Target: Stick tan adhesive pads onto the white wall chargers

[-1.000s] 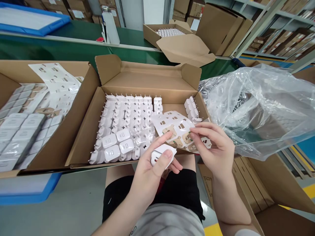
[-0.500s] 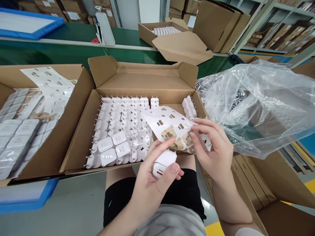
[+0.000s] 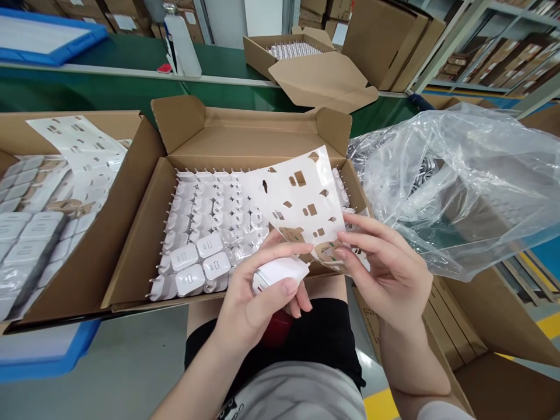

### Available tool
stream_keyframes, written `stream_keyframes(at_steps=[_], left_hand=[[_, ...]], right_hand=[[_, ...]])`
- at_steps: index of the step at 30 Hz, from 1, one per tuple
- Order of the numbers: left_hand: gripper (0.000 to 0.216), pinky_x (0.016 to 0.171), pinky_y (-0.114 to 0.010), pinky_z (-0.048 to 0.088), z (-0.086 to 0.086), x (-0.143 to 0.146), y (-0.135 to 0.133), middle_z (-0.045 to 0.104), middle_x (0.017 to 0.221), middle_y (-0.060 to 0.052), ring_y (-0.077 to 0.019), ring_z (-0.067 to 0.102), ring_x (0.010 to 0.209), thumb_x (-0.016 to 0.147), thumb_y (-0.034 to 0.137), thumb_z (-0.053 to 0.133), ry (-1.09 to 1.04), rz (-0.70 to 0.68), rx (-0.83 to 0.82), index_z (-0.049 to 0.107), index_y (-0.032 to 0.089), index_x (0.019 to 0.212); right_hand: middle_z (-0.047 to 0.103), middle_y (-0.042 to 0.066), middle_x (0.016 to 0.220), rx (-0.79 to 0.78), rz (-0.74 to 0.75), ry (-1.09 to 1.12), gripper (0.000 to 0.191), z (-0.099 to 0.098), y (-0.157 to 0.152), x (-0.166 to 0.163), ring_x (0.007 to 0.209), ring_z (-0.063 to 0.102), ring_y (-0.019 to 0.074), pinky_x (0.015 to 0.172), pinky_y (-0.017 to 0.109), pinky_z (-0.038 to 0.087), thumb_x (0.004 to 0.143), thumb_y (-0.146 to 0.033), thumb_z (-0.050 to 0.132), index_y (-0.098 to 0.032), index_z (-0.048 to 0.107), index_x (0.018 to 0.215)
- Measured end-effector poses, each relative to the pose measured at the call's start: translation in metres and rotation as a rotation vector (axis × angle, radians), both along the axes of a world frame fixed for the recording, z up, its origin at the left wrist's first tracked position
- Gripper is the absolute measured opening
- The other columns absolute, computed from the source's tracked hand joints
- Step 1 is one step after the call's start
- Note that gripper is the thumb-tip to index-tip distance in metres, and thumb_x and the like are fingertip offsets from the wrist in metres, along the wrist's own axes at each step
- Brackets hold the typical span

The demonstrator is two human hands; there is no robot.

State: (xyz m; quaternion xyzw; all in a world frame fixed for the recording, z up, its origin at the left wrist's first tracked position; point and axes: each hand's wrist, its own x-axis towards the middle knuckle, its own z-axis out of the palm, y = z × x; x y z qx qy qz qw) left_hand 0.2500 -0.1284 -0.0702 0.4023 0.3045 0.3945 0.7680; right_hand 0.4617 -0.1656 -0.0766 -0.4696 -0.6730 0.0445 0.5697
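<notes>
A white plug charger [image 3: 280, 273] with pins pointing right lies in my left hand [image 3: 256, 291], the thumb and fingers closed round it. My right hand [image 3: 385, 262] pinches the right edge of a die-cut sticker sheet [image 3: 301, 192], white with brown-backed cutouts. The sheet stands tilted over the open cardboard box [image 3: 258, 137], hiding part of its inside. Rows of white chargers [image 3: 210, 204] fill the left of that box, pins up or sideways. Several chargers [image 3: 201, 262] lie loose on top of the rows near the front.
At left, another carton [image 3: 126, 192] holds white chargers and used-looking sheets [image 3: 83, 146]. A clear plastic bag [image 3: 459, 186] bulges on the right. Below it stands an open carton [image 3: 503, 326]. Behind, a bottle [image 3: 184, 46] and a box of chargers [image 3: 262, 55] stand on the green bench.
The sticker sheet has swung up to stand more upright. My left hand has moved slightly left, and the charger in it has turned so its pins point right.
</notes>
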Motion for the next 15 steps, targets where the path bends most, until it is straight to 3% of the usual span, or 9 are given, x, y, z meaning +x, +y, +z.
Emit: stream_keyframes(at_steps=[4,9,15], left_hand=[[0.055,0.045,-0.021,0.044,0.005,-0.001,0.003,0.074,0.053,-0.005,-0.0143,0.062,0.044,0.078,0.049,0.097,-0.055,-0.099,-0.079,0.089,0.021,0.125],[0.057,0.047,-0.019,0.046,0.013,0.002,-0.006,0.073,0.053,-0.004,-0.0127,0.061,0.047,0.074,0.049,0.101,-0.009,-0.008,-0.147,0.089,0.023,0.124],[0.064,0.054,-0.019,0.055,0.003,0.003,-0.018,0.078,0.064,-0.005,-0.0131,0.067,0.055,0.084,0.046,0.095,-0.014,-0.031,-0.095,0.08,0.024,0.142]], right_hand=[[0.079,0.009,0.141,-0.033,-0.003,0.018,0.045,-0.002,-0.002,0.003,0.108,0.083,0.0212,0.1,0.038,0.07,0.09,0.003,0.08,-0.027,0.083,0.123],[0.08,0.009,0.138,-0.047,-0.098,-0.006,0.036,-0.004,-0.005,-0.002,0.11,0.083,0.0244,0.099,0.042,0.069,0.092,0.001,0.078,-0.026,0.081,0.115],[0.082,0.012,0.122,0.123,-0.291,-0.291,0.026,-0.003,0.0,-0.012,0.107,0.078,0.0245,0.094,0.041,0.064,0.095,0.0,0.072,-0.023,0.071,0.108]])
